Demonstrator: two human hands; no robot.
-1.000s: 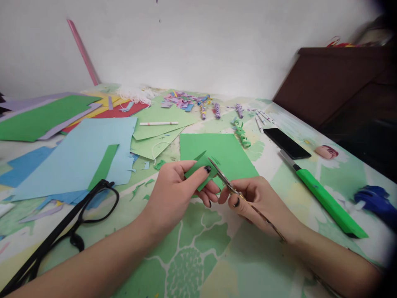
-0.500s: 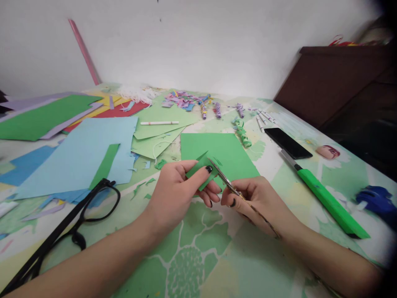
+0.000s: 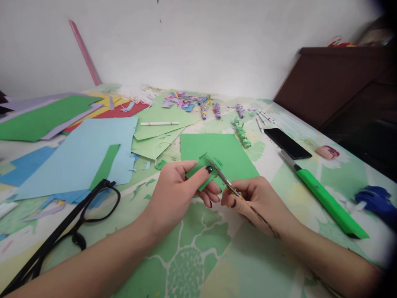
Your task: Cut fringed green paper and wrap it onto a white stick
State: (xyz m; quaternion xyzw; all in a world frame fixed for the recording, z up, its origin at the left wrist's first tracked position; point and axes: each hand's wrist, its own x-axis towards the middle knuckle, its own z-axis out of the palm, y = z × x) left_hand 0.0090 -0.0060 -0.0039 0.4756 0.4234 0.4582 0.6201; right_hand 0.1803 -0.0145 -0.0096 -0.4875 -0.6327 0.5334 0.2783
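My left hand (image 3: 182, 184) pinches a small piece of green paper (image 3: 201, 176) between thumb and fingers. In my right hand (image 3: 257, 198) is a pair of scissors (image 3: 228, 183), its blades pointing up and left along the right edge of that piece. The blades look closed or nearly so. A thin sliver of green paper (image 3: 203, 155) sticks up by the blade tips. Behind both hands a larger green sheet (image 3: 214, 145) lies flat on the table. A narrow green strip (image 3: 105, 165) rests on a light blue sheet (image 3: 80, 153) at the left.
Black glasses (image 3: 99, 203) lie front left. To the right are a green utility knife (image 3: 328, 198) with its blade out, a phone (image 3: 288, 142) and a dark blue object (image 3: 376, 203). Farther back lie paper scraps (image 3: 180, 100), a curled green paper roll (image 3: 242, 133) and white string (image 3: 136, 95).
The green sliver at the blade tips has dropped lower, and the scissor blades have come closer together. Both hands stay almost in place.
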